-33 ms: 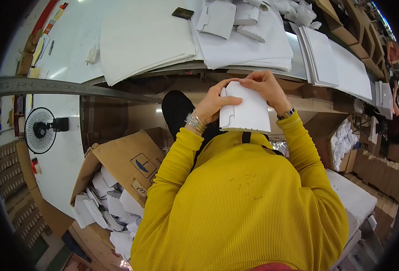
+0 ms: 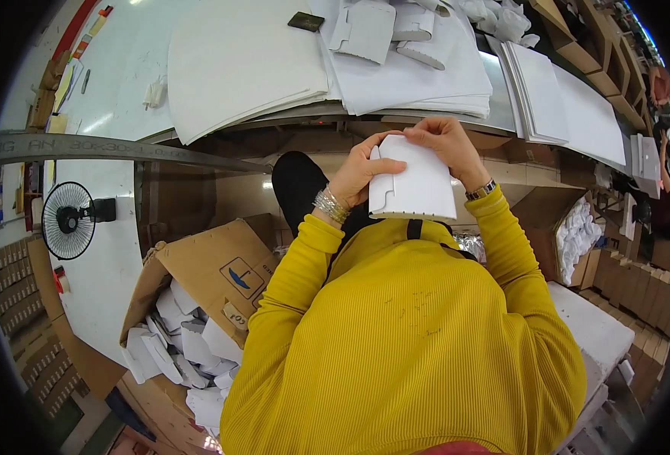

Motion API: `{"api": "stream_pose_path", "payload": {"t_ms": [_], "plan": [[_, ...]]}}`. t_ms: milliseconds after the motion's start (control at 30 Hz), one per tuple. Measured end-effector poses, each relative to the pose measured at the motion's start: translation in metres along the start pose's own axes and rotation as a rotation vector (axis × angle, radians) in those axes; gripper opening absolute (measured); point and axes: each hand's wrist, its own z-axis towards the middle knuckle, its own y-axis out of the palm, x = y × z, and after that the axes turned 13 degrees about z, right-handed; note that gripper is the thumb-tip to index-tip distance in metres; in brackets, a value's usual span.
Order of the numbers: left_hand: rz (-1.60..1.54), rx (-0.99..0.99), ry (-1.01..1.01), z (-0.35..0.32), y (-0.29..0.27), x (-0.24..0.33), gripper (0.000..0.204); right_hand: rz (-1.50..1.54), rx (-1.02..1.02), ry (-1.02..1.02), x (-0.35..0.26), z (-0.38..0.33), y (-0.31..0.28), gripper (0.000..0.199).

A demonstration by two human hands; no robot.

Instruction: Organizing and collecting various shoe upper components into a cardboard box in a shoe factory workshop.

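A white folded cardboard sleeve [image 2: 415, 189] with a notched lower edge and a tab slot on its left side is held above my lap. My left hand [image 2: 361, 173] grips its left side, the thumb lying flat across the face and the fingers behind, out of sight. At the sleeve's top edge, my right hand [image 2: 447, 148] pinches with thumb and forefinger close to the left fingertips. Similar folded white sleeves [image 2: 364, 32] lie on the bench beyond my hands.
Large white sheets [image 2: 248, 64] are stacked on the bench. A metal bar [image 2: 122, 145] crosses at left, near a black fan [image 2: 68, 220]. An open carton [image 2: 206, 265] full of white folded pieces [image 2: 187, 341] stands left of me. A white-filled box [image 2: 578, 235] is at right.
Both hands keep their hold on the sleeve with almost no movement. The sleeve has shifted very slightly.
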Motion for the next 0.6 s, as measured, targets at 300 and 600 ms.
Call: {"api": "stream_pose_path", "payload": {"t_ms": [300, 600], "plan": [[-0.869, 0.165, 0.011, 0.017, -0.006, -0.027, 0.028, 0.196, 0.127, -0.328, -0.005, -0.039, 0.044, 0.107], [-0.521, 0.540, 0.156, 0.014, 0.030, -0.039, 0.061, 0.003, 0.284, -0.474, 0.009, -0.024, 0.048, 0.099]]}}
